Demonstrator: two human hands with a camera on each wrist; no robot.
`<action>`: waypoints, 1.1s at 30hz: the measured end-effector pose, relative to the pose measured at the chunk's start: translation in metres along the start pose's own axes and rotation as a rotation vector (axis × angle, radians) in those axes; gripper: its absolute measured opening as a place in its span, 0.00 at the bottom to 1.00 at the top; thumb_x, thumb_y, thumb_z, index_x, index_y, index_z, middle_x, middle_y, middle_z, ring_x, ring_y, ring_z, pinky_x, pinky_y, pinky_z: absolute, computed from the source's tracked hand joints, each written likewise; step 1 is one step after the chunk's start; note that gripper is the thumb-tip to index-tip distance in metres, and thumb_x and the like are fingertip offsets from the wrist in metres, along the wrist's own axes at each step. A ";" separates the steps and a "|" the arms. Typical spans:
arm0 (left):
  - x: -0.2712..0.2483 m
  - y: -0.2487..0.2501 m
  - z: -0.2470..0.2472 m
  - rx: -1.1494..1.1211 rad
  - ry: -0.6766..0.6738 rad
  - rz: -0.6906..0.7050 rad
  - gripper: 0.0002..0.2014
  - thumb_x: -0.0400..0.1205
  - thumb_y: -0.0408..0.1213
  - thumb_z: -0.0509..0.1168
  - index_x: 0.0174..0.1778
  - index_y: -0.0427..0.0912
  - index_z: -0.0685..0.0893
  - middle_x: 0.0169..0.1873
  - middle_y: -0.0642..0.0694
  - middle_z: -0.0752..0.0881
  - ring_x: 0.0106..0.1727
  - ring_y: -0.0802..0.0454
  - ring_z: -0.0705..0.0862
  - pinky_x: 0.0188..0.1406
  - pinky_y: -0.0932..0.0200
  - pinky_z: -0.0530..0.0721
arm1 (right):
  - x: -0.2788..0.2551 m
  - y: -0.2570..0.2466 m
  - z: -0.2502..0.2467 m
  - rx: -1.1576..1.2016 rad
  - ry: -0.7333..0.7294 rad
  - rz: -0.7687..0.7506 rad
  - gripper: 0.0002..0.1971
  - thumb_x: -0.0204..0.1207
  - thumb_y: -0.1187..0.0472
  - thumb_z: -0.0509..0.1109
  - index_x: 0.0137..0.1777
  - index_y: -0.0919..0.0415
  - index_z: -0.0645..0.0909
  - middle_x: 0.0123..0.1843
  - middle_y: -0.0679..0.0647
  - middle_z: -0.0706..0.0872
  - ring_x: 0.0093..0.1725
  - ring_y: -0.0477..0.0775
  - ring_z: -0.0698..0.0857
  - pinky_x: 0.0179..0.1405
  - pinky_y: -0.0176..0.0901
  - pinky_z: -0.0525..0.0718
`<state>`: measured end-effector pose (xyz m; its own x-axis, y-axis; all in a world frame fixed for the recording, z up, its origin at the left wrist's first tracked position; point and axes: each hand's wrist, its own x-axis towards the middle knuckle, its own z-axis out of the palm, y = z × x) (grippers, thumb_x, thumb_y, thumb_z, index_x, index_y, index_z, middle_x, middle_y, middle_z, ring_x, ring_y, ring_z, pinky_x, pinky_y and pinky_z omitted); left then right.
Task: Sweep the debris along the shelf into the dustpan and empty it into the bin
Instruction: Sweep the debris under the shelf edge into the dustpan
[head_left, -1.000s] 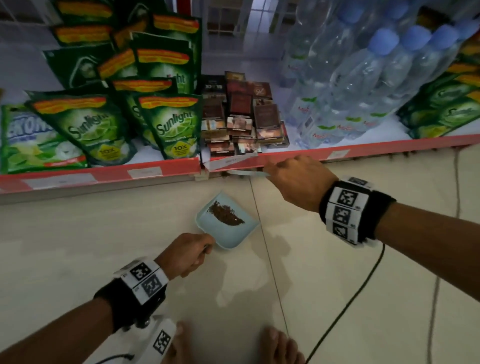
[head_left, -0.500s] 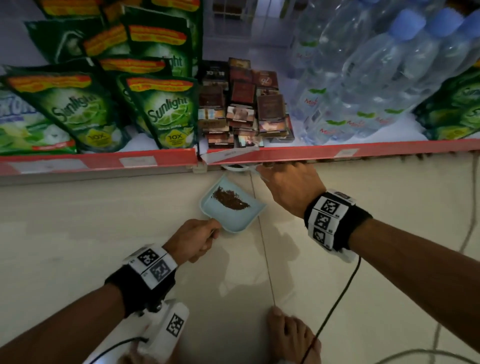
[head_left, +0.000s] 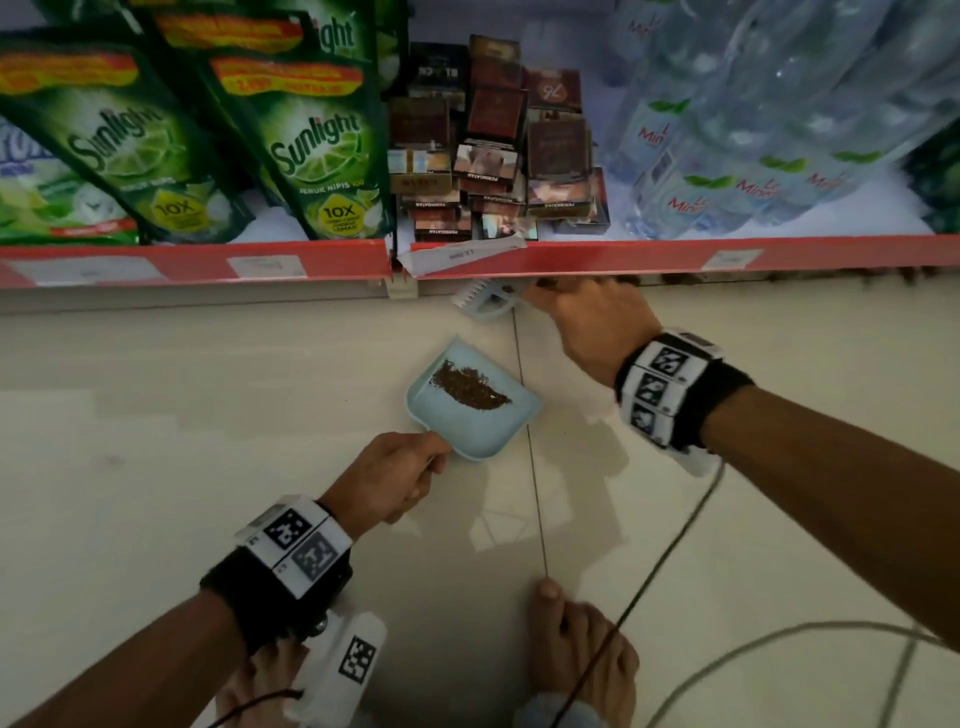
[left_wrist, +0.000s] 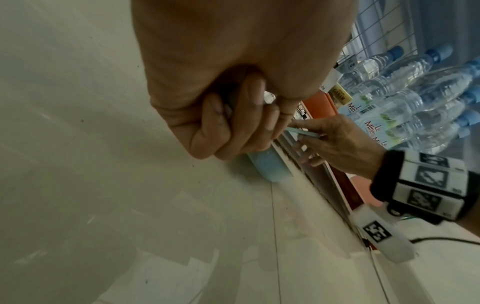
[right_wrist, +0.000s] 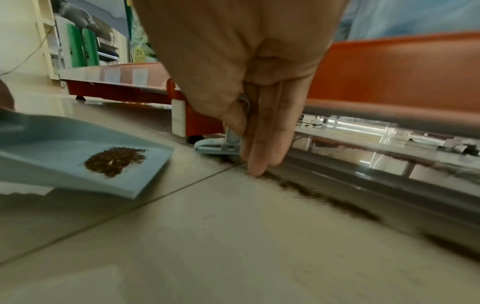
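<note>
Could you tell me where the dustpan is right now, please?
In the head view the dustpan sits mid-frame on the floor, held by the left hand, just short of the shelf edge.

Dim, cool indoor light; wide-angle bend in all three views.

Head view: brightest on the white shelf board behind the water bottles (head_left: 769, 119), murky toward the bottom corners; soft shadows of the arms and dustpan (head_left: 470, 402) on the glossy floor tiles (head_left: 156, 415); red shelf edge (head_left: 675, 254) bows. Left wrist view: left hand (left_wrist: 233, 86) fills the top, close and soft. Right wrist view: right hand (right_wrist: 249, 67) blurred, debris line (right_wrist: 324, 197) smeared, pale glare under the shelf.
</note>
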<state>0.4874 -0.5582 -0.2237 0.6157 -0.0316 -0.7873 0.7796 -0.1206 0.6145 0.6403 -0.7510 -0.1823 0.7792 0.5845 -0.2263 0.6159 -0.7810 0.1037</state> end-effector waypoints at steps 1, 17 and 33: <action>0.000 0.001 0.002 -0.001 -0.003 0.002 0.13 0.80 0.42 0.60 0.32 0.40 0.77 0.14 0.50 0.67 0.15 0.55 0.60 0.18 0.68 0.56 | -0.009 0.011 -0.002 -0.009 -0.010 0.020 0.29 0.78 0.69 0.57 0.78 0.47 0.71 0.65 0.60 0.84 0.56 0.68 0.87 0.49 0.58 0.86; -0.007 -0.003 0.001 -0.103 -0.013 0.022 0.14 0.82 0.42 0.58 0.31 0.41 0.77 0.15 0.49 0.68 0.14 0.56 0.61 0.18 0.67 0.56 | -0.009 0.004 -0.016 0.389 0.162 -0.055 0.23 0.82 0.60 0.58 0.74 0.42 0.78 0.62 0.58 0.89 0.58 0.66 0.87 0.52 0.58 0.86; 0.001 -0.014 0.001 -0.170 -0.013 -0.007 0.15 0.81 0.44 0.59 0.30 0.42 0.77 0.14 0.49 0.68 0.13 0.56 0.60 0.15 0.67 0.57 | -0.053 0.069 0.020 0.790 0.148 0.208 0.22 0.76 0.78 0.62 0.61 0.58 0.87 0.55 0.61 0.91 0.41 0.60 0.91 0.39 0.52 0.91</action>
<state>0.4773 -0.5581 -0.2330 0.6091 -0.0445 -0.7918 0.7930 0.0492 0.6073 0.6386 -0.8402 -0.1829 0.9093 0.3910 -0.1425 0.2373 -0.7685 -0.5942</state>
